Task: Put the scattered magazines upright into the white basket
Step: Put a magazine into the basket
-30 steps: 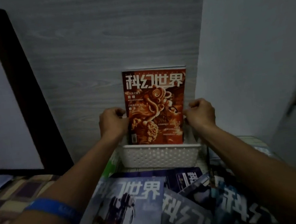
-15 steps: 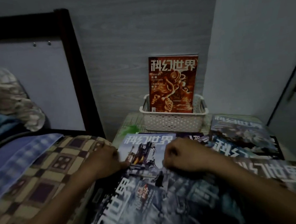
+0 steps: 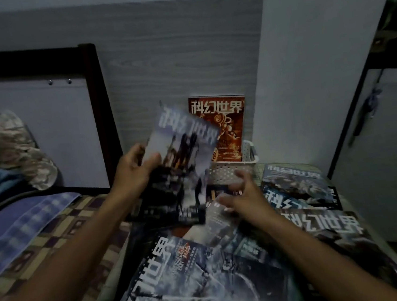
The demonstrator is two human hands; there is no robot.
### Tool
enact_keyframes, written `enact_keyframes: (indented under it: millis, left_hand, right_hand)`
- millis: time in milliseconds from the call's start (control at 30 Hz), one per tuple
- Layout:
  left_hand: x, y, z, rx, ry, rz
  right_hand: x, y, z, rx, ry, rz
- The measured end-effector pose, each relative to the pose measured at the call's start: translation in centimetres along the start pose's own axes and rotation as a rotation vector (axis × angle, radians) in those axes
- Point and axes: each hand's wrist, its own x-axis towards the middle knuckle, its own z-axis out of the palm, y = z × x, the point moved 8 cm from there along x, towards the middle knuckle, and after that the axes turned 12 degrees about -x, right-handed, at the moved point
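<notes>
A red magazine [image 3: 227, 127] stands upright in the white basket [image 3: 231, 170] against the wall. My left hand [image 3: 135, 169] grips the left edge of a blue-grey magazine [image 3: 184, 161], held tilted and blurred in the air in front of the basket. My right hand [image 3: 243, 194] hovers just right of it, fingers spread, holding nothing. Several more magazines lie flat on the small table: one large at the front [image 3: 194, 280], one at the right [image 3: 328, 229], two at the back right [image 3: 296, 184].
A bed with a checked cover [image 3: 54, 234] and a dark headboard post [image 3: 102, 106] borders the table on the left. A camouflage cap [image 3: 18, 149] lies on the bedding. A white wall and a cabinet door [image 3: 384, 155] close in the right side.
My left hand has lifted the blue-grey magazine off the pile toward the basket. My right hand has opened and come off the pile. One second ago both hands were at the red magazine.
</notes>
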Motion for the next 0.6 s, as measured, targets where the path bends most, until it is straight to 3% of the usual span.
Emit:
enact_keyframes:
  millis: [67,167,300,467,600]
  left_hand:
    - [0.5,4.4,0.2,-0.108,-0.024,0.113]
    - [-0.1,7.7,1.3,-0.263,-0.074,0.184]
    - [-2.2,4.6,3.6,-0.528,-0.076,0.019]
    - [-4.1,-2.4,4.4,-0.496,-0.048,-0.204]
    - [-3.9,-4.4,3.3,-0.33,-0.089,-0.183]
  right_hand:
    - [0.3,-2.0,-3.1,0.16,0.144,-0.085]
    - [0.3,-5.7,-5.9,0.178,0.141,-0.279]
    - [0.5,-6.6,-7.4,0.056,0.203,-0.301]
    - [1.1,-2.4,-6.1,0.074,0.083,-0.177]
    - [1.5,-2.2,-5.6,0.042,0.129,-0.259]
